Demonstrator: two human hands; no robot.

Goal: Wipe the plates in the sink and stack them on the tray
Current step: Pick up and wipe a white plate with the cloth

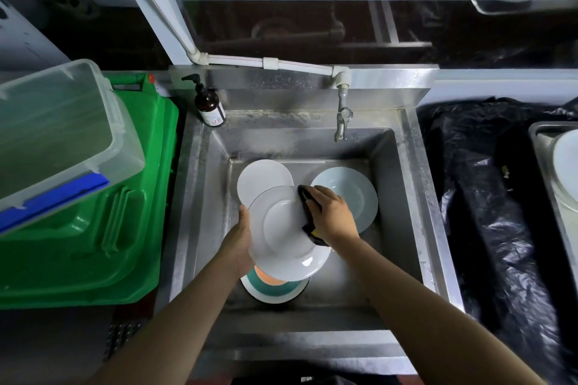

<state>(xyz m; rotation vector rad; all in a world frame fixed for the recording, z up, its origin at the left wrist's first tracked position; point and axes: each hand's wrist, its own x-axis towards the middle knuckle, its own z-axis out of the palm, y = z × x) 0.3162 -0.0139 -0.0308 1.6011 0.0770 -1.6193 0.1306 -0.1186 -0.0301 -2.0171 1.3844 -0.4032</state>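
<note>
While the head view has us mid-wipe, we'd keep the white plate (pixel 286 231) steady over the sink (pixel 403 184) and sweep to the rim. Left hand (pixel 239 241) grips its left edge; right hand (pixel 331 212), fingers curled on the dark cloth (pixel 309 216), presses its right side. Tray (pixel 541 147) sits far right.

**Both hands at work, centre of the frame**

Two bare forearms rise from the lower edge and converge toward the middle. The left hand (pixel 240 236) grips the left rim of a white plate (pixel 281 228), thumb on top, fingers hidden beneath. The right hand (pixel 333 211), knuckles up and fingers curled, presses a dark cloth (pixel 309 222) against the plate's right side.
</note>
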